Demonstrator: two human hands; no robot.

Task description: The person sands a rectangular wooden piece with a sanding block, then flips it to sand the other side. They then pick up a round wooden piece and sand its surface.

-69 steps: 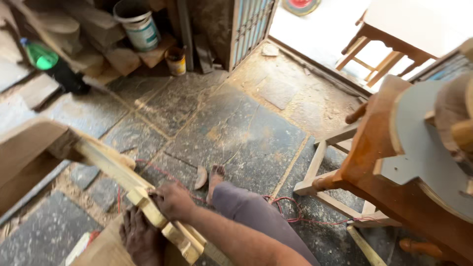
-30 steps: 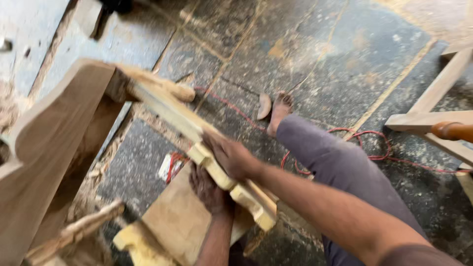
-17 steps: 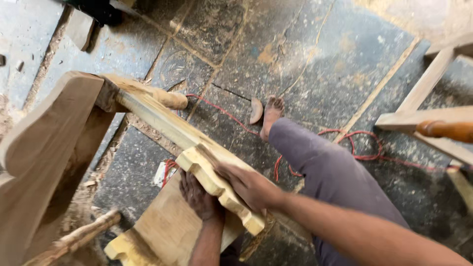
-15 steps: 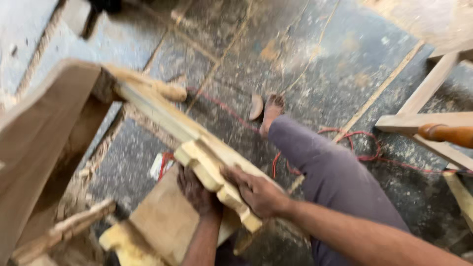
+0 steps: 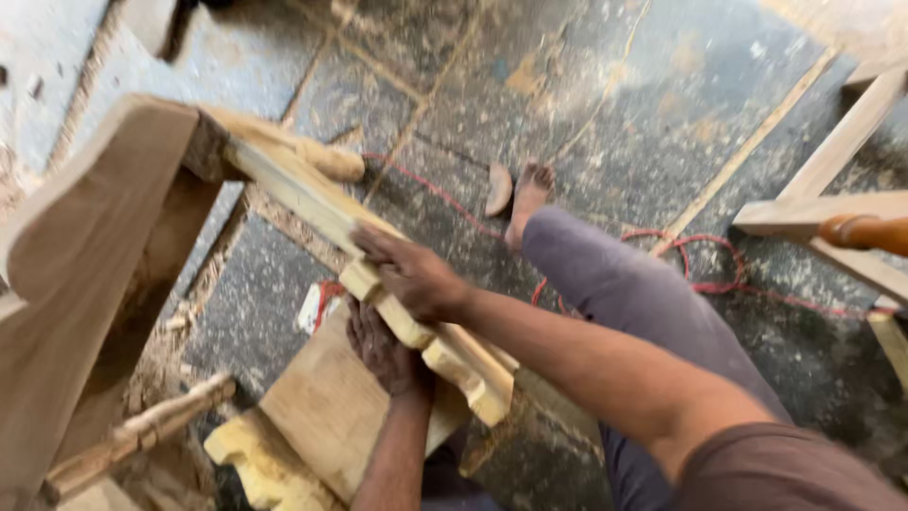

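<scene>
Right hand (image 5: 416,277) is sliding up the carved wooden rail (image 5: 378,284) at frame centre, fingers gripping it; left hand (image 5: 378,341) is pressing underneath. One flat board (image 5: 331,407) lying below, stone floor (image 5: 662,95) open upper right.

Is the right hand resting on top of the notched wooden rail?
Yes: the right hand lies palm down on the notched wooden rail, while the left hand is beneath it.
</scene>
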